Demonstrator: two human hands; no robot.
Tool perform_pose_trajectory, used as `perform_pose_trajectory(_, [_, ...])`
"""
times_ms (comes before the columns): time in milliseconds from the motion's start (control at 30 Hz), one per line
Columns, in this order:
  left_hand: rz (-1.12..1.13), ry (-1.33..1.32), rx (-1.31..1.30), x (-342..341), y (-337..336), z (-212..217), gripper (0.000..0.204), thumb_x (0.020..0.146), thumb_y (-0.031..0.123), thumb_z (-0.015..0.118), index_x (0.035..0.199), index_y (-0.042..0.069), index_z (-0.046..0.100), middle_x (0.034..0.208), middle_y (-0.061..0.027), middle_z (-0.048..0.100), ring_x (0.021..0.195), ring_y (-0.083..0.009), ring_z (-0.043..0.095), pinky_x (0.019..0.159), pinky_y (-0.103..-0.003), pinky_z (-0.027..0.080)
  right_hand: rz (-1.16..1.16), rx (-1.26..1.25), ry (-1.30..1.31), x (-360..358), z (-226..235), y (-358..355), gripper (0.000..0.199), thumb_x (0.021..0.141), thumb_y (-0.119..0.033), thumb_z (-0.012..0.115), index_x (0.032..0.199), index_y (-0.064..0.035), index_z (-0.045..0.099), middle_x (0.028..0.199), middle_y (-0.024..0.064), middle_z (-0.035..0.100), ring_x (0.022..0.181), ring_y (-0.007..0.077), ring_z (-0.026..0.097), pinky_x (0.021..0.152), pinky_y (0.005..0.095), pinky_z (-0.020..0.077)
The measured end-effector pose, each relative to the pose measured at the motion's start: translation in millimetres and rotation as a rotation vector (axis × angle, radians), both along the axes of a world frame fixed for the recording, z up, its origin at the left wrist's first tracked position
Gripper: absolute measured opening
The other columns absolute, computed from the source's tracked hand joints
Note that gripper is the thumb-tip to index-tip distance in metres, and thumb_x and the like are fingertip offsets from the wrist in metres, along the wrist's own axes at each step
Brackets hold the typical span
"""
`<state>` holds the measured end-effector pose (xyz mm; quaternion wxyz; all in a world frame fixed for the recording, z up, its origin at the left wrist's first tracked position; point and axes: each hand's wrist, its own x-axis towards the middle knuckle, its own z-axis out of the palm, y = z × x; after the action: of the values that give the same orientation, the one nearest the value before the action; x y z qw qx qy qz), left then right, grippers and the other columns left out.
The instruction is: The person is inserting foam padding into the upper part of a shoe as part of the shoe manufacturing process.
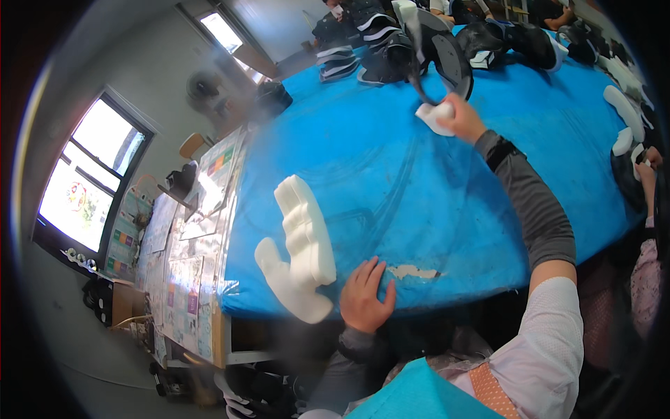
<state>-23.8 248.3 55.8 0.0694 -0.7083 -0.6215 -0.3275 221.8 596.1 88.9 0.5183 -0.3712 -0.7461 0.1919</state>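
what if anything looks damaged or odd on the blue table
The blue cover has a pale, ragged-edged patch near its front edge, just right of the left hand. It looks odd because it breaks the blue surface: perhaps a tear, though a stuck scrap can't be ruled out.

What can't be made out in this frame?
Head view: part of the small white piece, covered by the right hand.
Head view: palm of the left hand, hidden by its back.
Head view: co-worker, cut off at the dark right rim.
Head view: dark round thing, upper left, too blurred.
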Motion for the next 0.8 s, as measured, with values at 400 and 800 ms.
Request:
perform_pose_trajectory(400, [-0.184,-0.825,-0.115,-11.8,-1.5,1.1,0.070,0.077,0.021,0.069,0.137,0.003,0.038,0.137,-0.0146,0.045,0.123,-0.0274,0.047,0.098,-0.040,0.039,0.376,0.259,-0.445,21.4,57.1,-306.9,0.048,0.060,-0.010,0.075,0.104,-0.0036,0.058,0.108,0.0146,0.060,0.096,0.0333,0.059,0.078,0.0402,0.0489])
perform_pose_trajectory(800, [-0.138,-1.012,0.047,39.0,81.6,106.7,0.039,0.097,0.032,0.050,0.105,-0.005,0.060,0.087,-0.0070,0.062,0.078,-0.0125,0.051,0.070,-0.029,0.043,0.691,0.215,-0.432,34.4,20.2,-394.0,0.046,0.067,-0.012,0.072,0.111,-0.0108,0.058,0.123,0.0086,0.056,0.108,0.0308,0.055,0.091,0.0438,0.0429])
